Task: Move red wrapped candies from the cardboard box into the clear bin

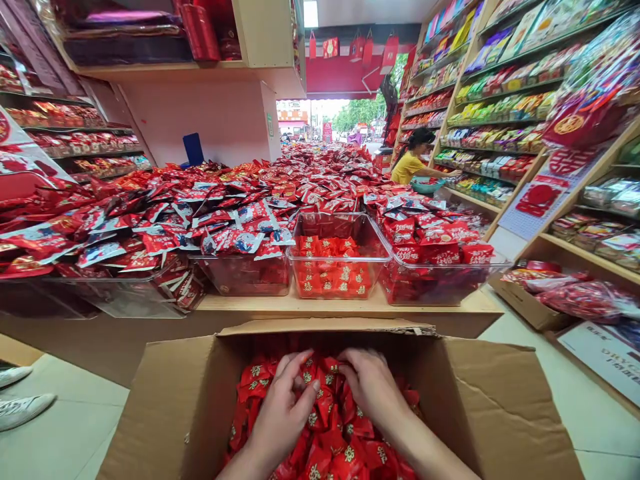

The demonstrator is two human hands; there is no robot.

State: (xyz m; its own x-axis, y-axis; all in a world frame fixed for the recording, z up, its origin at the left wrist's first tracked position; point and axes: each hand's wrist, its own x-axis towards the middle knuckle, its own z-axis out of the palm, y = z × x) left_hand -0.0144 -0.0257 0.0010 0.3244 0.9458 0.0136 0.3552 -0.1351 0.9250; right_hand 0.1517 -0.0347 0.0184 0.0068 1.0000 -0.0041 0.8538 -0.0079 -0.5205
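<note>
Both my hands reach down into an open cardboard box (pixel 320 325) filled with small red packets (pixel 320 457) printed with gold characters. On the left side of the pile, my left hand (pixel 294 393) has its thumb and fingers apart, touching the packets. My right hand (pixel 369 381) faces it a short way off, fingers bent and apart against the packets, their tips partly hidden. Neither hand is closed around a packet. Beyond the box, a clear plastic bin (pixel 341 270) on a wooden counter (pixel 250 304) holds similar red packets.
Neighbouring clear bins (pixel 243 275) are heaped with red and white packets. The box's side flaps (pixel 505 400) spread outward. A person in yellow (pixel 407 163) holds a green basin (pixel 427 185) by the right shelves. Another person's shoes (pixel 23 412) show at left.
</note>
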